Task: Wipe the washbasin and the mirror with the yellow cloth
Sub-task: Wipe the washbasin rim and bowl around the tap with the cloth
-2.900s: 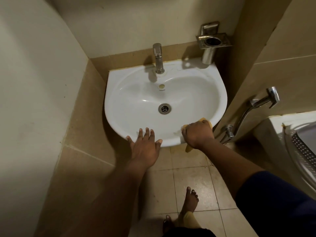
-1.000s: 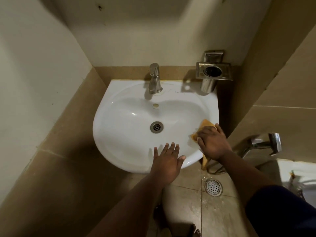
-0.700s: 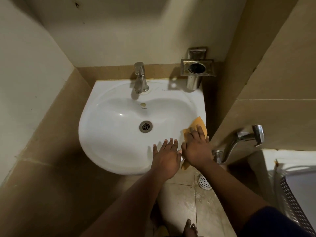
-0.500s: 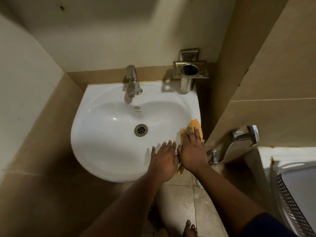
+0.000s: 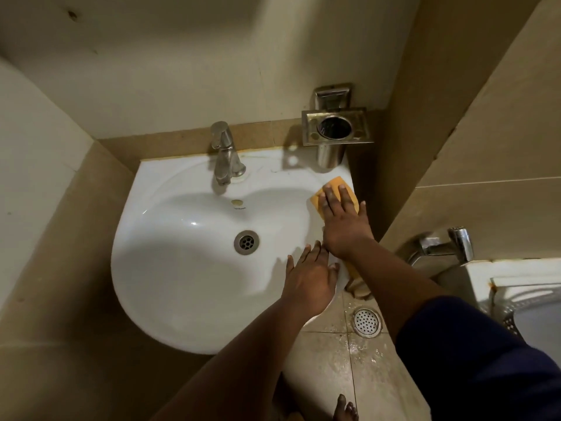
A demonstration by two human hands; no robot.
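right hand (image 5: 341, 221) pressing yellow cloth (image 5: 333, 186) flat, fingers straight, on washbasin (image 5: 182, 268) rim; left hand (image 5: 309, 276) bracing flat; better keeping even pressure.

A white washbasin (image 5: 188, 268) filled the frame's centre. At its right rim the right hand (image 5: 343, 226) pressed flat on the yellow cloth (image 5: 334, 185); just below, the left hand (image 5: 311, 278) lay flat on the rim.

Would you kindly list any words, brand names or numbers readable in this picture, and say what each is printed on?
Small dark mark on the washbasin, just below the overflow hole: probably a brand name, too small and blurred to read.
No other text shows on the tap, the metal cup holder or the yellow cloth.
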